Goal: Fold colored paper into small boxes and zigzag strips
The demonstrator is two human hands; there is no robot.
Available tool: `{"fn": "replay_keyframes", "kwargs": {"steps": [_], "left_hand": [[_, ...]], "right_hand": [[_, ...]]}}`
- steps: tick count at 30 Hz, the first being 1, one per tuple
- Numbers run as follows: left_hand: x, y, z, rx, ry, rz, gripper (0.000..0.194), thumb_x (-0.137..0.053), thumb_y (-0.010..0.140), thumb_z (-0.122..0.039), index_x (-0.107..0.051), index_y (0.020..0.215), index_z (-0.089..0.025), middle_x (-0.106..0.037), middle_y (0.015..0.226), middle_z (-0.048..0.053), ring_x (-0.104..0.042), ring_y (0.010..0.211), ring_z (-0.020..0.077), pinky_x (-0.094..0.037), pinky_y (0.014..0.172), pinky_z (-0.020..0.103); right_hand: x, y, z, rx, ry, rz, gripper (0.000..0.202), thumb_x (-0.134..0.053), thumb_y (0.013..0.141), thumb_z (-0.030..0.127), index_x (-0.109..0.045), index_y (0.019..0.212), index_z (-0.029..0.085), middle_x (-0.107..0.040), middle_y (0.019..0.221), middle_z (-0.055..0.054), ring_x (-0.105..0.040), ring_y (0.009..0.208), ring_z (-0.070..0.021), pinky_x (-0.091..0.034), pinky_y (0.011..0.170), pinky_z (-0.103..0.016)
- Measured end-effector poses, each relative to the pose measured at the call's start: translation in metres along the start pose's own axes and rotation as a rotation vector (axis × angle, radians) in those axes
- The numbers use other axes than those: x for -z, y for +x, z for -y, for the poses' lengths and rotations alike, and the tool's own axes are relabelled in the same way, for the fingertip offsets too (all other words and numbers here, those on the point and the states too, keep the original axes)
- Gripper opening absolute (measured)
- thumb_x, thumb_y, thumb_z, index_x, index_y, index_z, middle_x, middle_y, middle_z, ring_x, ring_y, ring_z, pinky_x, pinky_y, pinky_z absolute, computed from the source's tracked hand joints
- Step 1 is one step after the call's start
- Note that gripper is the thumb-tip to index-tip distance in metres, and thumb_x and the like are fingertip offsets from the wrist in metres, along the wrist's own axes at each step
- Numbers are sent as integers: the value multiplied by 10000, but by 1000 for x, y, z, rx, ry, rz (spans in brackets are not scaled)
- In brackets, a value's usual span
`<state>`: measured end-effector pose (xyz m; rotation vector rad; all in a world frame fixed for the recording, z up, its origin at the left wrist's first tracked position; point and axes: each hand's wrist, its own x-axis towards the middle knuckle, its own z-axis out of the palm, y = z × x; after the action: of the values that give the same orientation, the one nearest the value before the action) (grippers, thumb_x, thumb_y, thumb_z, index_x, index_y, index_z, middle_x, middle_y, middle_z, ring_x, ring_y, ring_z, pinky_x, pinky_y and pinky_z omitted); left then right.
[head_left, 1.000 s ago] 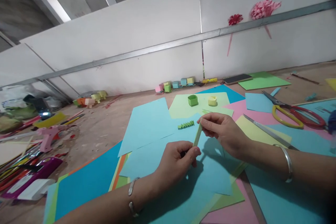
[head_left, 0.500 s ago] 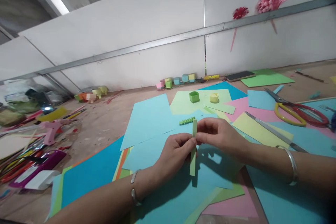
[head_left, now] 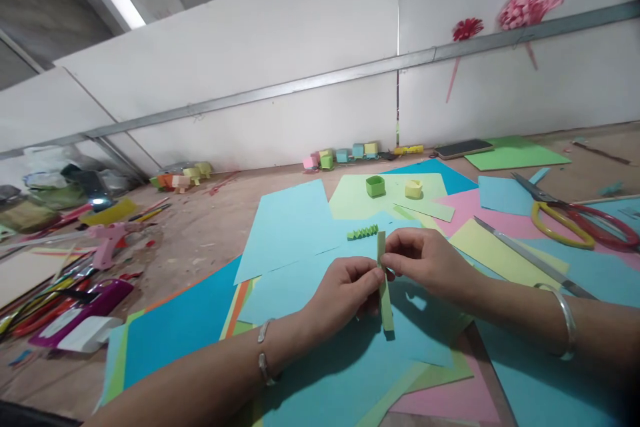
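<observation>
A narrow pale-green paper strip [head_left: 386, 310] stands nearly upright between my hands, above light-blue paper sheets [head_left: 320, 340]. My left hand [head_left: 350, 285] pinches it near the middle between thumb and fingers. From the other side, my right hand [head_left: 419, 257] has its thumb and fingertips closed on the strip's edge, just above the left thumb. Right behind the strip lies a zigzag-folded green paper strip [head_left: 363, 233]. Beyond that, a small green paper box [head_left: 375, 186] and a yellow one [head_left: 413, 189] rest on a pale-green sheet [head_left: 345, 197].
At right lie scissors [head_left: 563, 223] with yellow and red handles and a long metal blade [head_left: 533, 257]. A phone [head_left: 463, 148] is near the wall. Small paper cubes [head_left: 342, 155] line the back. A pink glue gun [head_left: 106, 243] and purple tool [head_left: 83, 313] are at left.
The whole view has shifted slightly, so things appear a little further right. The strip's lower end now leans more to the right. Both hands keep their hold on it.
</observation>
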<state>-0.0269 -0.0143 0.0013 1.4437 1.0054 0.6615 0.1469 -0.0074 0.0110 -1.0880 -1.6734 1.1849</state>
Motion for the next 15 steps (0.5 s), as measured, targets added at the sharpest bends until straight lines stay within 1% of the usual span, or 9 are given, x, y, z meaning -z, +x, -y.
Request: {"fn": "replay_keyframes", "kwargs": {"steps": [3, 5, 8, 11, 13, 15], "left_hand": [[-1, 0, 0, 9, -27, -21, 311, -607, 811, -425, -586, 682, -143, -530, 474, -9, -468, 414, 81, -334, 407, 196], [-2, 0, 0, 17, -20, -26, 342, -627, 808, -451, -565, 657, -151, -527, 457, -15, -451, 388, 74, -336, 391, 192], [-2, 1, 0, 32, -28, -20, 438, -650, 792, -548, -545, 633, -153, -545, 458, -7, -449, 365, 68, -346, 382, 192], [-2, 3, 2, 42, -109, 2, 514, -656, 763, -636, -564, 658, -141, -583, 484, 18, -500, 386, 78, -377, 401, 191], [-1, 4, 6, 54, -187, 23, 512, -680, 752, -628, -571, 667, -135, -603, 499, 30, -531, 409, 85, -400, 420, 189], [0, 5, 9, 61, -261, 38, 471, -711, 753, -576, -575, 674, -133, -617, 507, 35, -548, 419, 90, -415, 432, 189]], "right_hand": [[0, 0, -2, 36, -41, -16, 128, -619, 743, 255, -578, 640, 191, -556, 590, 19, -499, 580, -124, -410, 553, -264], [1, 0, -3, 63, -68, -20, 123, -616, 749, 252, -586, 644, 194, -558, 596, 16, -493, 577, -125, -406, 543, -265], [1, -1, -2, 136, -109, -35, 104, -603, 764, 251, -612, 677, 194, -590, 634, 2, -514, 596, -134, -428, 564, -275], [1, 0, -3, 194, -144, -45, 95, -595, 775, 238, -631, 700, 193, -617, 678, -12, -541, 623, -142, -448, 580, -281], [2, 1, -6, 231, -159, -40, 89, -590, 776, 214, -637, 703, 192, -624, 695, -16, -552, 633, -143, -456, 583, -280], [3, 3, -10, 275, -161, -30, 86, -585, 782, 193, -641, 717, 191, -627, 712, -19, -564, 648, -144, -465, 590, -279]]}}
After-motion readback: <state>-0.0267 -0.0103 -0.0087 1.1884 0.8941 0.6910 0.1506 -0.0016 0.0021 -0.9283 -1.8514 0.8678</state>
